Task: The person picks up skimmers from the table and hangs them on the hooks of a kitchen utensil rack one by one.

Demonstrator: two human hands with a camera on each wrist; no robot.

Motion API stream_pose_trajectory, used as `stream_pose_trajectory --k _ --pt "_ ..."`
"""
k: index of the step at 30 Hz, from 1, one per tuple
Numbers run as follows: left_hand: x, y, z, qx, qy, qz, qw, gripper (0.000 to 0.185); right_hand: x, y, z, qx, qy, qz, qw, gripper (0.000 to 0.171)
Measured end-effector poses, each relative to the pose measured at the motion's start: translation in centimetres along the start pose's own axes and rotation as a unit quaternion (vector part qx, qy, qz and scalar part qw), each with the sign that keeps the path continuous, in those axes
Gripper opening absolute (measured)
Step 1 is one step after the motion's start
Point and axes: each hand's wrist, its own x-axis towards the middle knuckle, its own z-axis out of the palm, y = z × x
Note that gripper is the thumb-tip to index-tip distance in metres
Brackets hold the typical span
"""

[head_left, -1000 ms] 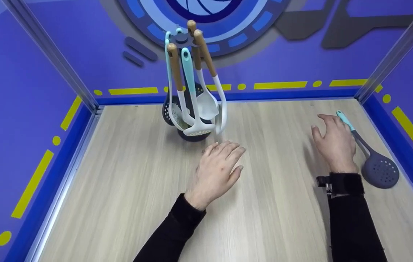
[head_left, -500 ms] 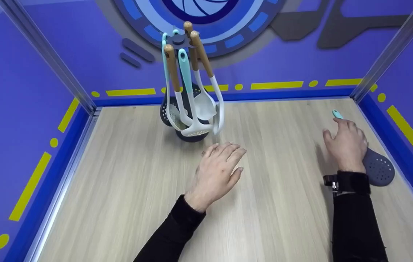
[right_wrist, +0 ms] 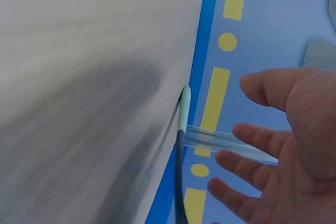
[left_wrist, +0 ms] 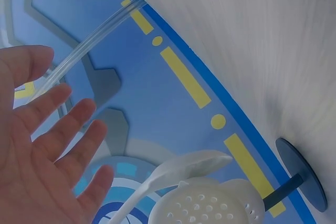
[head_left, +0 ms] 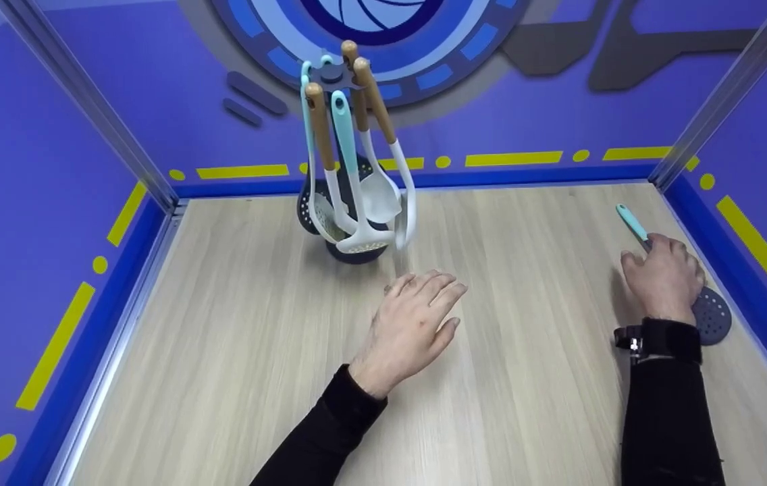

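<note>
A dark grey skimmer (head_left: 712, 317) with a mint handle lies at the table's right side. Over its shaft hovers my right hand (head_left: 666, 275), fingers spread and slightly bent, hiding the middle of the tool in the head view. The right wrist view shows a gap between those fingers and the skimmer's handle (right_wrist: 184, 114). My left hand (head_left: 416, 324) is held palm down over the middle of the table with nothing in it. Just beyond it stands a utensil rack (head_left: 333, 74), hung with white and dark tools; a white perforated masher (head_left: 364, 239) faces me.
Blue printed panels (head_left: 512, 128) enclose the wood-look table (head_left: 512, 304) at the back and sides. Metal posts (head_left: 728, 94) rise at the back corners. The rack's round dark base (left_wrist: 302, 174) sits near the back panel.
My right hand has moved right and a little toward me, passing over the skimmer and uncovering its mint handle. My left hand has shifted slightly right. The rack stays where it was.
</note>
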Motion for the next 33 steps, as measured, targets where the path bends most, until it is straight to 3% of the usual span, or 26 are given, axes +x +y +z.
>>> stream_pose_trajectory --k 19,33 --pt "-0.1 0.7 0.2 -0.006 -0.025 0.017 0.9995 0.049 0.4 2.4 0.2 -0.013 -0.041 0.036 0.998 0.085" --pt "0.0 0.5 0.3 -0.012 -0.015 0.015 0.9997 0.049 0.5 2.7 0.7 0.017 -0.011 0.034 0.999 0.068"
